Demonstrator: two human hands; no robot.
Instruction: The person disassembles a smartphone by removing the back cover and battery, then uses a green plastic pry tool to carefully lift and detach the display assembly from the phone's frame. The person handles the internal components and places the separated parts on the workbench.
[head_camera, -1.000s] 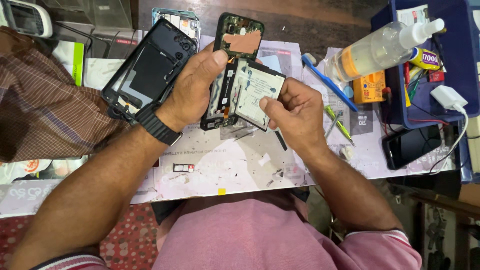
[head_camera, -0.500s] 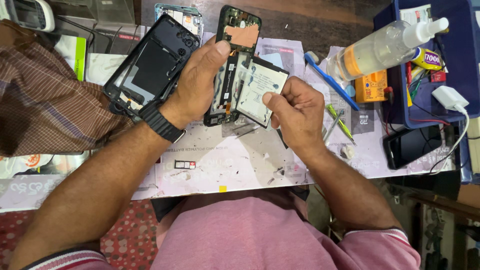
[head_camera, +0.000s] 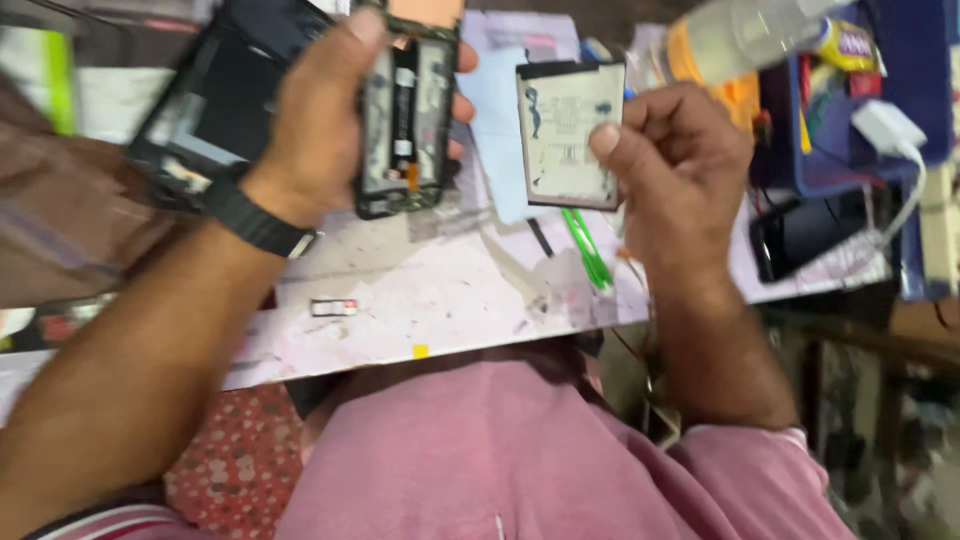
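Observation:
My left hand (head_camera: 320, 130), with a black wrist band, grips an opened phone body (head_camera: 405, 110) whose inner boards show. My right hand (head_camera: 670, 165) holds a flat white phone battery (head_camera: 568, 135) by its right edge, lifted clear of the phone body and to its right. A gap of bare work mat lies between the two. The picture is blurred by motion.
A black phone back cover (head_camera: 215, 95) lies at the far left. A green tool (head_camera: 588, 250) rests on the stained white mat (head_camera: 420, 300). A clear bottle (head_camera: 740, 35), a blue tray (head_camera: 900, 90), a white charger (head_camera: 885, 130) and a dark phone (head_camera: 800, 235) stand at right.
The battery, which lay in the phone body, has come out in my right hand and moved to the right. The view has closed in on the hands.

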